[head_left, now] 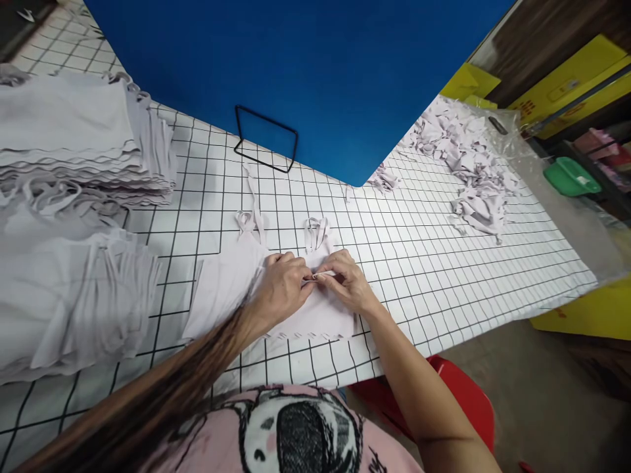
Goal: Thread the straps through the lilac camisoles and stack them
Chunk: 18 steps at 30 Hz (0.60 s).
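A pale camisole-like garment (320, 318) with thin straps lies flat on the table in front of me. My left hand (283, 286) is closed in a pinch over its upper middle. Facing it, my right hand (346, 281) pinches too, and a thin whitish strip of fabric (325, 272) runs between the two sets of fingertips. Fingers hide whatever small detail lies at the pinch. Looped straps (317, 231) stick out above the garment. Just left of my left hand, a few similar garments (217, 276) lie fanned and overlapping.
Tall stacks of pale garments (64, 125) fill the table's left side. Loose fabric scraps (458, 144) are heaped at the right. A large blue panel (305, 66) covers the far middle. The table has a grid-patterned cloth (419, 263); a red stool (463, 394) stands below its near edge.
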Motion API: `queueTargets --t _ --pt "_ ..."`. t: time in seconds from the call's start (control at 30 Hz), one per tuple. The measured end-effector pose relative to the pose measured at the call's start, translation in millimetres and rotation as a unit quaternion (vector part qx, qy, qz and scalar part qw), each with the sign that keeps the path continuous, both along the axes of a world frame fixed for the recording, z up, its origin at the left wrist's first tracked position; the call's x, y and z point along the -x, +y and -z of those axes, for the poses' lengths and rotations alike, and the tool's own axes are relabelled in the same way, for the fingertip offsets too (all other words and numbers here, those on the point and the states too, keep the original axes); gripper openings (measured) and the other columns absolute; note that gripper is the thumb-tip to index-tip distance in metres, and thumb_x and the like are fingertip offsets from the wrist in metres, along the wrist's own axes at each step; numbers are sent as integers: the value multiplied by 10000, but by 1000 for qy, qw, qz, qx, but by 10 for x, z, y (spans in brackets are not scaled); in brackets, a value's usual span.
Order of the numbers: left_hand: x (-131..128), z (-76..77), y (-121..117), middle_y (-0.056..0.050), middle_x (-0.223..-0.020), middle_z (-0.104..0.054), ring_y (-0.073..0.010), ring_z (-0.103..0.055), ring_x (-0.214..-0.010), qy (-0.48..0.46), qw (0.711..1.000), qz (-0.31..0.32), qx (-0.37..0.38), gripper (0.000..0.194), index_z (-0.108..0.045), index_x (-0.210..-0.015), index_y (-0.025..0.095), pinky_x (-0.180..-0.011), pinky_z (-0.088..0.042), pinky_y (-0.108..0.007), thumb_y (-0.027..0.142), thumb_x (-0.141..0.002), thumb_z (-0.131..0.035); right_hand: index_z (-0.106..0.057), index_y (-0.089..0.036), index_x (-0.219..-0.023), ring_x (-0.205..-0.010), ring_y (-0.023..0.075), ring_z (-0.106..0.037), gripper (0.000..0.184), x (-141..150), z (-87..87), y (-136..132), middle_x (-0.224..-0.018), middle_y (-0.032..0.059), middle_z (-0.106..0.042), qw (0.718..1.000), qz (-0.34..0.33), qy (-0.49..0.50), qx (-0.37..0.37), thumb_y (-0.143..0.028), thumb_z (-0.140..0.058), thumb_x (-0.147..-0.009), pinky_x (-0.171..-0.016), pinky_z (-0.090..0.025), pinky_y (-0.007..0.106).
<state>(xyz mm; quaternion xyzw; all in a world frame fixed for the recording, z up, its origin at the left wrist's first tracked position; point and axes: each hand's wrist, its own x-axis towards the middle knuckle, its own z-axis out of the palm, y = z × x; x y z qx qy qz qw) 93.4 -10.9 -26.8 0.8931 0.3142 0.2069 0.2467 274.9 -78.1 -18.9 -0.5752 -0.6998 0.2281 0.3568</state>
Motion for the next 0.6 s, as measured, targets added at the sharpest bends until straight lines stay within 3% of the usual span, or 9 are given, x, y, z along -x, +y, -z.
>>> queueTargets --t 0.6 --pt "-1 -8 -6 -4 -785 -685 -212 -564 -852 -1 1000 0 10 106 -702 -761 198 -833 -335 -420 250 -846 -665 -661 -226 -926 -924 212 -494 109 -22 -3 -5 -836 39 -609 999 -20 -33 16 -306 -589 -939 -833 -389 402"
